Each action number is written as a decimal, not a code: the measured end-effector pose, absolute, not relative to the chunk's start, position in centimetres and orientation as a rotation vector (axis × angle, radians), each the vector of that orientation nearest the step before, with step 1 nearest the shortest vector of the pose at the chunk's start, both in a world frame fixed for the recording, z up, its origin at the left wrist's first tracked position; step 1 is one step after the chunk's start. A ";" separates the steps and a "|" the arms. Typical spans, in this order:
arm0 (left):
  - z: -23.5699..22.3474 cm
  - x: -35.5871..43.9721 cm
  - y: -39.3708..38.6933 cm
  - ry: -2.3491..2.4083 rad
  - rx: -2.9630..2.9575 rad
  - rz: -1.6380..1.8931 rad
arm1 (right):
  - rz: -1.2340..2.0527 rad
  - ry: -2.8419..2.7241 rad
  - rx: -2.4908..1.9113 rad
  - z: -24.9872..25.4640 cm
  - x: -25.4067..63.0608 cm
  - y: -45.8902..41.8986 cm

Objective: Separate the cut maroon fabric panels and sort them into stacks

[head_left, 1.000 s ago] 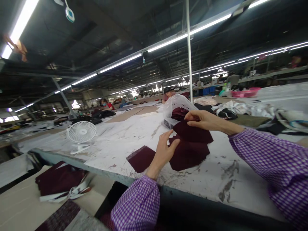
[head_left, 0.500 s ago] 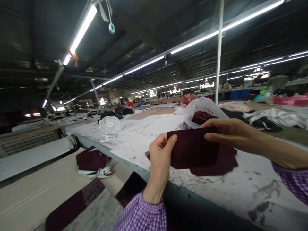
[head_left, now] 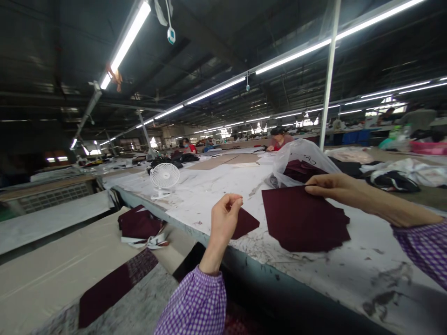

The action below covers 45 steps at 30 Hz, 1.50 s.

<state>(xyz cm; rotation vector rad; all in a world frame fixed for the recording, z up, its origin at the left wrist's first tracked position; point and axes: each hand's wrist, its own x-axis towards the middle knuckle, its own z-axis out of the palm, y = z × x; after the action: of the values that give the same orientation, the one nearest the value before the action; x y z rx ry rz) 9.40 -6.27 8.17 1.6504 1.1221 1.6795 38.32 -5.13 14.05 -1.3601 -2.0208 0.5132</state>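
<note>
My right hand [head_left: 323, 186] pinches the top edge of a maroon fabric piece [head_left: 303, 218], which hangs over the white table near the plastic bag. My left hand [head_left: 225, 216] is apart from that piece, its thumb and fingertips pressed together. Whether anything small sits in that pinch, I cannot make out. Just behind the left hand shows a smaller maroon fabric piece [head_left: 247, 224], partly hidden by the hand. Beyond the right hand stands a clear plastic bag [head_left: 319, 158] with maroon fabric in it.
A white fan [head_left: 165, 176] stands on the table [head_left: 213, 184]. Lower left, a maroon fabric bundle [head_left: 143, 223] and a long maroon strip [head_left: 115, 288] lie on a lower surface. A metal pole [head_left: 330, 74] rises behind the bag. A person [head_left: 279, 139] leans at the far side.
My left hand has let go of the fabric's left edge and drawn slightly left. The folded-looking maroon piece now hangs wider from my right hand. The view has shifted a little left.
</note>
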 end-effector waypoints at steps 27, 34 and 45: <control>1.2 7.9 -3.5 1.735 2.463 0.939 | -0.521 -2.329 -1.718 4.6 43.6 1.6; 0.4 5.7 -1.4 1.323 1.499 1.439 | 0.015 -2.812 -1.023 7.3 36.4 -3.5; 1.9 5.0 -4.7 1.121 1.376 1.504 | -0.009 -2.571 -1.069 5.7 33.5 -3.4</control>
<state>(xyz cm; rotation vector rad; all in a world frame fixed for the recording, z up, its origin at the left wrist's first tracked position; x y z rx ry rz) 4.98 -4.65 1.87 1.3762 1.1210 1.5037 33.50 -3.38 5.66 -1.0688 -2.5710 -0.0091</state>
